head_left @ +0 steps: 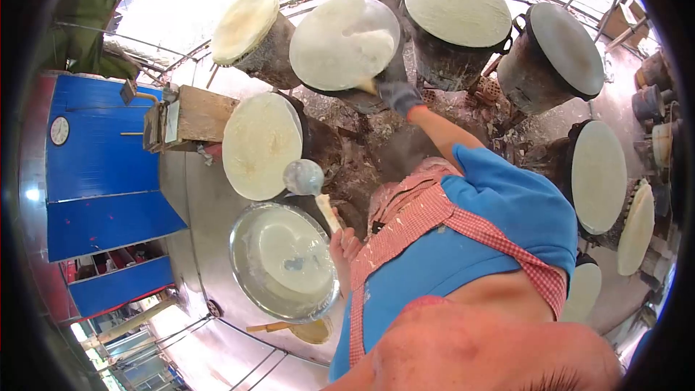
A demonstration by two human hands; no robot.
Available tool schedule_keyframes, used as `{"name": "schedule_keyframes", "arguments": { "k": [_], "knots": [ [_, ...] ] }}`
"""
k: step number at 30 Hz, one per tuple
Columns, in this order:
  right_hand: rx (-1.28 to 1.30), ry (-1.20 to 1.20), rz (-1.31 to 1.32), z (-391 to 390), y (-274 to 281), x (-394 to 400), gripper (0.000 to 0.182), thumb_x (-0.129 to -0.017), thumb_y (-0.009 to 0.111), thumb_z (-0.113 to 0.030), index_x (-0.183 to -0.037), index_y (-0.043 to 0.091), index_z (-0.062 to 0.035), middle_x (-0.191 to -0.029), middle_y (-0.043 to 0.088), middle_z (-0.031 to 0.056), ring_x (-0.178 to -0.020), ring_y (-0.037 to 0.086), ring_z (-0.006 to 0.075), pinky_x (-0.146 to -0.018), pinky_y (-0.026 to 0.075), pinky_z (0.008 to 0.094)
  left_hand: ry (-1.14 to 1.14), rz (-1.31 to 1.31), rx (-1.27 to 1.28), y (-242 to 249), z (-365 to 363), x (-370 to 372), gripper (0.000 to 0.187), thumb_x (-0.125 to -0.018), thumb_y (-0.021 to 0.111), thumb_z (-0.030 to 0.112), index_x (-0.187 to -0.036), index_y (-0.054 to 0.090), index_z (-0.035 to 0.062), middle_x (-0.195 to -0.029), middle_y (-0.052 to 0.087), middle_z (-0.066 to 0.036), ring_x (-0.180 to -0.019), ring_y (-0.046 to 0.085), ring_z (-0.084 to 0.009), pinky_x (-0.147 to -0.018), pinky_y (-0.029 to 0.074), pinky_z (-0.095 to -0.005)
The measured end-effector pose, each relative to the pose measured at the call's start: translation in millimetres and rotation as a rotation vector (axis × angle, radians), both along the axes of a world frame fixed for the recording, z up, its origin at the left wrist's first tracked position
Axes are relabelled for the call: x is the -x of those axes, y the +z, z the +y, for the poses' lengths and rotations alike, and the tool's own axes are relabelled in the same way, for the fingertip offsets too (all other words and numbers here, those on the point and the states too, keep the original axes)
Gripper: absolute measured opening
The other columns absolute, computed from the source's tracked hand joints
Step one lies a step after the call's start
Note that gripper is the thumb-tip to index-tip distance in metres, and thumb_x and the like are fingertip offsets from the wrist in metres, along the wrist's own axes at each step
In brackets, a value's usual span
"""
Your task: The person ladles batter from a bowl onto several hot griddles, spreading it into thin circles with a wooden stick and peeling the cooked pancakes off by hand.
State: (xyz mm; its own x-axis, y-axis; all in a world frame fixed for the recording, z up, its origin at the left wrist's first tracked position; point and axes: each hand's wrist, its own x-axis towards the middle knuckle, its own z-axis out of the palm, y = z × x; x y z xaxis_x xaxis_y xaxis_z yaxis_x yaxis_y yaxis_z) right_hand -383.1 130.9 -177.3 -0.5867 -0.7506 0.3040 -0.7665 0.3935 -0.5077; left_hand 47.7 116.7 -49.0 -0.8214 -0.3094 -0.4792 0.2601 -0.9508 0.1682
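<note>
My left hand (346, 243), bare, is closed around the pale handle of a metal ladle (303, 177). The ladle's round bowl is over the gap between a batter-covered griddle (260, 146) and a large metal basin (242, 286) of pale batter. My right hand (399, 98), in a dark glove, reaches forward to the near edge of another round griddle (326, 43). It grips a wooden-handled tool (368, 87), whose far end I cannot make out clearly. A thicker white patch lies on that griddle's pale layer.
More round griddles on drum stoves curve around me, including one with a pale sheet (458, 9) and a grey one (567, 51). A wooden box (206, 114) is at the left. Behind the basin rests a wooden-handled pan (311, 331). Blue panels (105, 152) stand farther left.
</note>
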Motion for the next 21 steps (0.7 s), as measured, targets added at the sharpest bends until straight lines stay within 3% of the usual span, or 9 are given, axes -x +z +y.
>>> {"name": "schedule_keyframes", "arguments": {
  "k": [3,5,8,11,13,16,18,20,21],
  "knots": [
    [-0.101,-0.180,-0.277,47,11,11,0.033,-0.083,0.041,-0.036,-0.094,0.059,-0.0102,-0.088,0.060,0.0136,-0.080,0.056,0.0311,-0.069,0.043,0.0354,-0.034,-0.106,0.053,21,-2,16,0.045,-0.089,0.035,0.012,-0.128,0.026,0.0323,-0.056,0.032,0.003,-0.037,0.029,-0.0046,-0.034,0.028,-0.0176],
    [0.004,-0.218,-0.227,47,3,84,0.031,-0.082,0.041,-0.033,-0.093,0.060,-0.0109,-0.088,0.060,0.0136,-0.080,0.057,0.0301,-0.070,0.043,0.0375,-0.002,-0.222,0.190,21,-3,32,0.044,-0.089,0.036,0.011,-0.127,0.028,0.0309,-0.054,0.029,0.003,-0.037,0.028,-0.0042,-0.033,0.027,-0.0173],
    [-0.016,-0.363,-0.107,19,41,91,0.034,-0.081,0.040,-0.036,-0.088,0.060,-0.0092,-0.087,0.060,0.0137,-0.079,0.056,0.0310,-0.066,0.044,0.0396,-0.078,-0.217,0.056,15,-13,55,0.043,-0.089,0.036,0.011,-0.127,0.029,0.0295,-0.054,0.028,0.003,-0.037,0.026,-0.0046,-0.031,0.025,-0.0174],
    [-0.284,0.001,0.336,25,-28,48,0.025,-0.082,0.042,-0.026,-0.092,0.061,-0.0135,-0.085,0.062,0.0097,-0.072,0.058,0.0292,-0.063,0.045,0.0377,-0.118,-0.142,-0.128,4,-22,59,0.042,-0.089,0.036,0.012,-0.127,0.029,0.0285,-0.054,0.028,0.003,-0.036,0.025,-0.0051,-0.030,0.024,-0.0185],
    [-0.160,-0.040,-0.265,69,-55,33,0.025,-0.082,0.044,-0.027,-0.099,0.060,-0.0158,-0.085,0.062,0.0091,-0.072,0.059,0.0263,-0.063,0.045,0.0360,-0.146,-0.300,0.097,5,-23,72,0.041,-0.089,0.036,0.013,-0.127,0.030,0.0292,-0.054,0.028,0.003,-0.036,0.024,-0.0048,-0.029,0.023,-0.0185],
    [0.020,-0.337,-0.457,79,35,82,0.028,-0.083,0.043,-0.038,-0.099,0.059,-0.0208,-0.081,0.061,0.0108,-0.070,0.056,0.0313,-0.061,0.044,0.0381,-0.178,-0.228,0.050,-18,-33,70,0.040,-0.089,0.036,0.014,-0.126,0.031,0.0293,-0.054,0.027,0.003,-0.037,0.025,-0.0046,-0.030,0.023,-0.0181],
    [-0.078,-0.502,-0.321,26,43,120,0.029,-0.082,0.044,-0.037,-0.100,0.059,-0.0184,-0.086,0.061,0.0102,-0.072,0.057,0.0311,-0.064,0.044,0.0379,-0.159,-0.273,-0.123,-9,-35,94,0.035,-0.090,0.036,0.013,-0.122,0.038,0.0268,-0.054,0.027,0.003,-0.037,0.024,-0.0035,-0.030,0.023,-0.0177],
    [-0.042,-0.344,-0.212,32,71,107,0.028,-0.084,0.043,-0.034,-0.098,0.059,-0.0167,-0.089,0.060,0.0115,-0.073,0.057,0.0298,-0.065,0.045,0.0381,-0.150,-0.071,-0.433,-17,-41,113,0.033,-0.090,0.035,0.013,-0.121,0.039,0.0215,-0.055,0.028,0.003,-0.037,0.024,-0.0035,-0.030,0.024,-0.0176],
    [0.041,-0.189,-0.125,29,80,85,0.027,-0.085,0.041,-0.031,-0.097,0.060,-0.0150,-0.092,0.060,0.0128,-0.075,0.058,0.0285,-0.066,0.046,0.0382,-0.162,-0.273,-0.283,-15,-42,117,0.032,-0.090,0.034,0.013,-0.121,0.039,0.0159,-0.055,0.030,0.002,-0.036,0.026,-0.0044,-0.030,0.025,-0.0183]
  ]
}}
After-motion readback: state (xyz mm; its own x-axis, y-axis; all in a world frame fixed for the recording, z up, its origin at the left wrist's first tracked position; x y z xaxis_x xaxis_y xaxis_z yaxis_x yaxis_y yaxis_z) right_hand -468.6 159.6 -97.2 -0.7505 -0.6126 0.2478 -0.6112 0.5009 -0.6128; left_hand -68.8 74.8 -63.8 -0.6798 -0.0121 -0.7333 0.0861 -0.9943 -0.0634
